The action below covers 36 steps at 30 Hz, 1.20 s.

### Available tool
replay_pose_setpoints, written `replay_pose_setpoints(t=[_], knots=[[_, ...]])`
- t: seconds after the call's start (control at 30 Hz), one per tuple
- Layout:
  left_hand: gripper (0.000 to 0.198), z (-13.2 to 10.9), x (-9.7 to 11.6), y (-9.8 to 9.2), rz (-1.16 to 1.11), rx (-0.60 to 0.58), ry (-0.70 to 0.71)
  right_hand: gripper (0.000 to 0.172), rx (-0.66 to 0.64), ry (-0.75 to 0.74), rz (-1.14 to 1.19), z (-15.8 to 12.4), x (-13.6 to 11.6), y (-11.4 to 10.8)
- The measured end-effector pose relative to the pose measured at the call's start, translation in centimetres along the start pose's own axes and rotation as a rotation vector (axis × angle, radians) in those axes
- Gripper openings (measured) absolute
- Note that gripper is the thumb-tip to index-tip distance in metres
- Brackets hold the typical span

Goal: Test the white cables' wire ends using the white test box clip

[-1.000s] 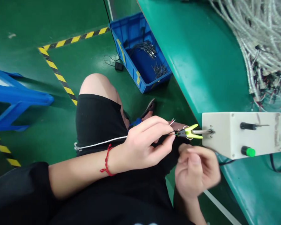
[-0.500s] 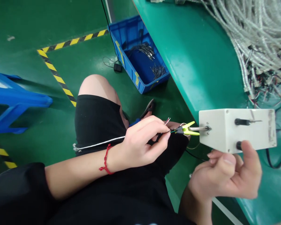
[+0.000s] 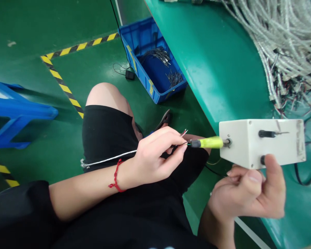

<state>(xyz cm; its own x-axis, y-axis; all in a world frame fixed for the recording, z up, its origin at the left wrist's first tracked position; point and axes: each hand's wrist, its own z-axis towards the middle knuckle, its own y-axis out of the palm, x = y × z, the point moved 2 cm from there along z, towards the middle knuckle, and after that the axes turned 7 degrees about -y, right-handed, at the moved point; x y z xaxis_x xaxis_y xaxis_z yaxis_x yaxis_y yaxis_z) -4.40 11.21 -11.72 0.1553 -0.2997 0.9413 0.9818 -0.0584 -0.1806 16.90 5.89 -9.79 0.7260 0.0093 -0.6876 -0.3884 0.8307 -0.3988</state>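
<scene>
My left hand (image 3: 155,157) pinches the end of a thin silver-sheathed cable (image 3: 106,159) that runs back across my lap, with its coloured wire ends fanned at the fingertips. One wire goes into the yellow clip (image 3: 208,142) sticking out of a white box (image 3: 261,141) at the table's edge. The clip's jaws are closed. My right hand (image 3: 251,193) is under the box's front, thumb pressed on the button at its lower face and fingers curled.
A large heap of silver cables (image 3: 285,41) lies on the green table (image 3: 217,62) at upper right. A blue bin (image 3: 152,58) with dark wire pieces sits on the floor. A blue stool (image 3: 12,110) stands at left by yellow-black floor tape.
My right hand went from below the clip to the box's button and pressed it with the thumb. The yellow clip's jaws closed on the wire. My left hand stayed put.
</scene>
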Motion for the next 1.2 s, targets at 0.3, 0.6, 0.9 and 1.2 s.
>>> replay_pose_setpoints(t=[0.3, 0.6, 0.9, 1.2], knots=[[0.011, 0.1, 0.2, 0.0, 0.002, -0.007, 0.002, 0.037, -0.012, -0.157, 0.022, 0.2, 0.7, 0.4], [0.012, 0.0, 0.2, -0.2, 0.018, 0.003, 0.003, 0.039, -0.018, -0.138, -0.013, 0.1, 0.3, 0.3], [0.013, 0.0, 0.3, -0.7, 0.026, 0.028, -0.003, 0.041, -0.023, -0.189, 0.06, 0.2, 1.0, 0.3], [0.015, 0.1, 1.4, -1.1, 0.032, 0.043, 0.001, 0.025, -0.012, -0.326, 0.208, -1.7, -0.6, -0.4]])
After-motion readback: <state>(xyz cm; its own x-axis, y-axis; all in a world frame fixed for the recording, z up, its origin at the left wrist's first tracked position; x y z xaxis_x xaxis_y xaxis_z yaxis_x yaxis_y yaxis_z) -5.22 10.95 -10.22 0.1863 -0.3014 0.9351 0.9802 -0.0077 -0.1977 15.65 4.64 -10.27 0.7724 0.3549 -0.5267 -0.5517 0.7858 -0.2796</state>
